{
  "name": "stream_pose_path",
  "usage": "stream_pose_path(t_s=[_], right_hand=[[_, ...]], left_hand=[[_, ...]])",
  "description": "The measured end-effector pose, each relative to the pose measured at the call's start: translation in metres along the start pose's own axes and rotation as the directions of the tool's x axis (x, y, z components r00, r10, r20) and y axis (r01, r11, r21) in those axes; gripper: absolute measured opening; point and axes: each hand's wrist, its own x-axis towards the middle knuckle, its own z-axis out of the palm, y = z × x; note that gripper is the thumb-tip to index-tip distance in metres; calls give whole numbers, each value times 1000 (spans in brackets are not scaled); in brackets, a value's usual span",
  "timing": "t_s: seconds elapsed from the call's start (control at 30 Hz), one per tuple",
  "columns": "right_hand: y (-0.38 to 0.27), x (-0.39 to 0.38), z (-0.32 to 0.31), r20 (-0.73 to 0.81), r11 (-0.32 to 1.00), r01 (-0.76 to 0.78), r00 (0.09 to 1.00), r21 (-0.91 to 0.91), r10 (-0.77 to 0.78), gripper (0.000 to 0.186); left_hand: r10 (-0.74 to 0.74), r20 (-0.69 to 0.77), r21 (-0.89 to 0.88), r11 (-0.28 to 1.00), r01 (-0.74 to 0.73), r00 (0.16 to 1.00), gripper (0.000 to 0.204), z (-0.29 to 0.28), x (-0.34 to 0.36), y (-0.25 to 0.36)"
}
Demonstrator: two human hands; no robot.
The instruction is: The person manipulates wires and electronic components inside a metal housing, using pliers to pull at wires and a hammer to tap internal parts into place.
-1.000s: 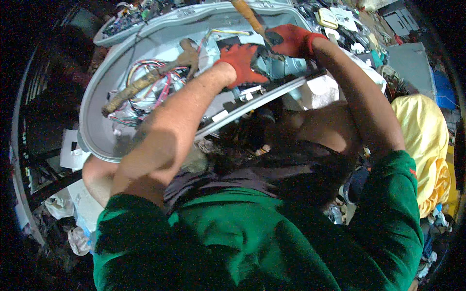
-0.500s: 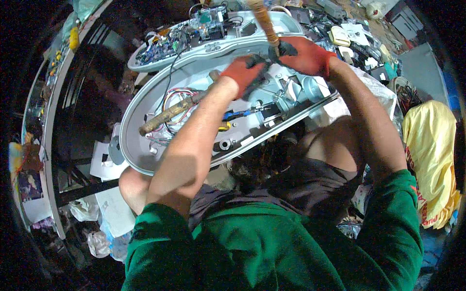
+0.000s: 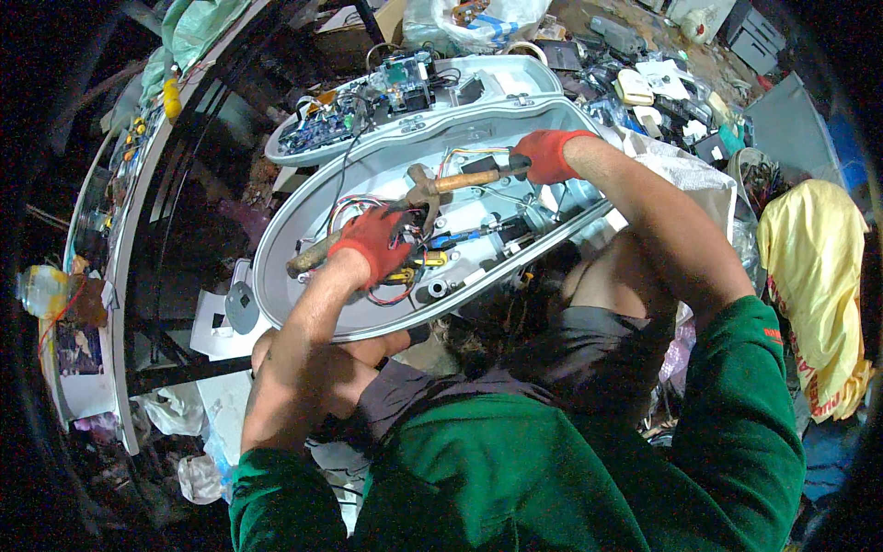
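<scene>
My right hand (image 3: 549,156), in a red glove with dark fingers, is closed on the wooden handle of a hammer (image 3: 455,181). The metal head (image 3: 423,189) points left, over a long grey plastic casing (image 3: 276,299) with rounded ends. My left hand (image 3: 370,241), gloved alike, reaches down into the casing's left half. A thick wooden handle (image 3: 311,258) runs beneath it. Its dark fingertips blend with the things below, so their grip is unclear. Nearby are loose coloured wires (image 3: 345,210), a blue-handled screwdriver (image 3: 451,239) and a yellow-handled tool (image 3: 430,259).
Behind stands a matching casing half (image 3: 538,89) holding circuit boards (image 3: 322,129) and cables. Piled electronic scrap (image 3: 653,110) lies at the far right, beside a yellow sack (image 3: 809,285). A dark metal frame with a pale rail (image 3: 120,276) is on the left. The casing rests over my knees.
Both hands were together at the casing's far side. My left hand has moved left and down to the wires. The right has lowered the hammer from upright to nearly flat.
</scene>
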Motion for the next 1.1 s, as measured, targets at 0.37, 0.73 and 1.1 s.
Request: stream_pose_path(t_s=[0.37,0.73,1.1], right_hand=[[-65,35,20,-445,973,190,866,-130,-228,55],[-67,66,22,-391,958,135,892,-253,-228,41],[-56,63,12,-307,875,262,863,-407,-401,27]], left_hand=[[-63,123,-265,960,94,990,43,-26,6,4],[4,131,-134,991,13,991,49,-23,5,11],[-41,226,-195,977,87,973,49,-31,3,1]])
